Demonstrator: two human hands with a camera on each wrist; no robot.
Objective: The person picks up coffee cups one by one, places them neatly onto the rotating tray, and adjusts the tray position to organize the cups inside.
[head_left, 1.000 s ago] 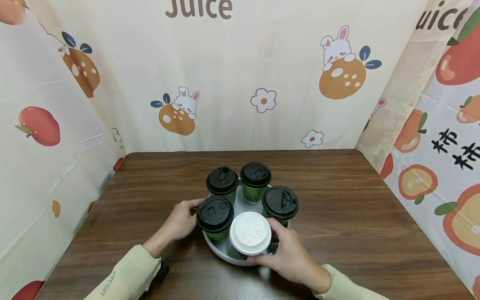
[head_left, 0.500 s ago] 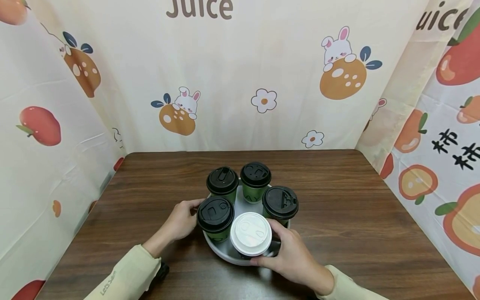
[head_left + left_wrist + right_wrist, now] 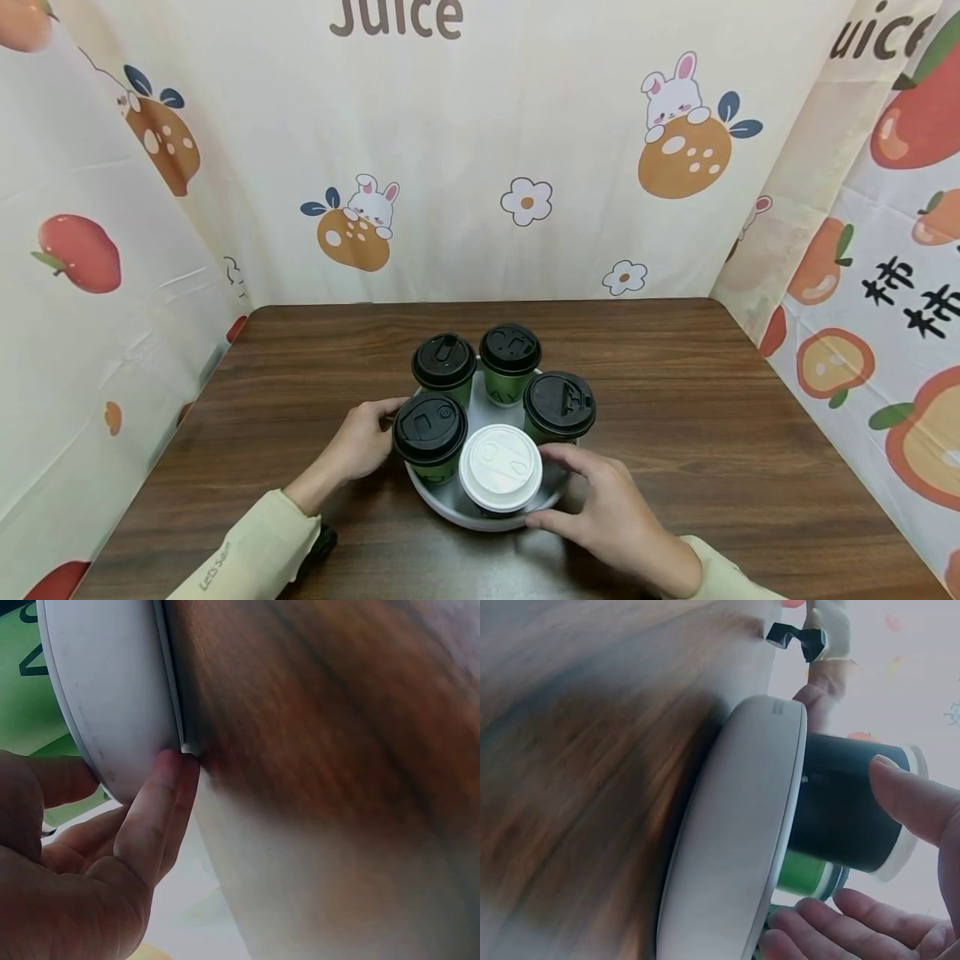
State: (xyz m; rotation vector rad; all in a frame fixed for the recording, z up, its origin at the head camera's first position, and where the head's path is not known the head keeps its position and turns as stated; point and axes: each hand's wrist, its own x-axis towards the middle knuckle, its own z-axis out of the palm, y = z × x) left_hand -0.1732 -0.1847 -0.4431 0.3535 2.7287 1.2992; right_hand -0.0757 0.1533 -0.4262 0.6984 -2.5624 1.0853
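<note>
A thick-sided round grey tray [image 3: 450, 505] stands on the wooden table, carrying several lidded paper coffee cups. At its front is a dark cup with a white lid [image 3: 501, 468]. Behind and beside it are green cups with black lids, such as the front-left cup [image 3: 430, 427]. My left hand [image 3: 360, 442] holds the tray's left edge; in the left wrist view its fingers lie against the tray's side wall [image 3: 112, 690], thumb at the rim. My right hand [image 3: 611, 517] is beside the white-lidded cup [image 3: 847, 802], thumb and fingers spread apart around its right side, holding nothing.
The brown wooden table [image 3: 712, 400] extends to both sides and behind the tray. Printed fabric with fruit and rabbits [image 3: 450, 125] encloses the back and sides. A small black object [image 3: 324, 546] shows beneath the left sleeve.
My right hand has let go of the white-lidded cup and drawn back to the right, fingers spreading. The left hand, the tray and the cups have stayed in place.
</note>
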